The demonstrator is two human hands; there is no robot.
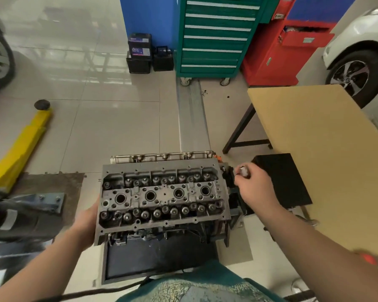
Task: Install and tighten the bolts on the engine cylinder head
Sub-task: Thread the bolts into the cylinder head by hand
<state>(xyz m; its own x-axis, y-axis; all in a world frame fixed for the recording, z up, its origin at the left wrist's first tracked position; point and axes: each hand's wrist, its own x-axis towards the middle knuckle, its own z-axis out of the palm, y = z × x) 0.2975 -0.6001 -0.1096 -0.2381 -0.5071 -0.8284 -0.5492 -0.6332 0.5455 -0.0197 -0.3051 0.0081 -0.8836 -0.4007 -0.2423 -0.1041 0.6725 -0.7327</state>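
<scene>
- My left hand lies flat against the left end of the cylinder head, fingers hidden behind its edge, so I cannot tell how that grip is set.
- The cylinder head sits on the engine block on a dark stand directly in front of me, valve springs and four round plug wells facing up.
- My right hand is off the head's right end, its grip pinched round a small metal piece, blurred, so I cannot name it.
- A black box stands just beyond that hand, beside a tan counter.
- To my left a yellow lift arm lies on the tiled floor.
- Farther off stand a green tool cabinet, a red cabinet and car batteries.
</scene>
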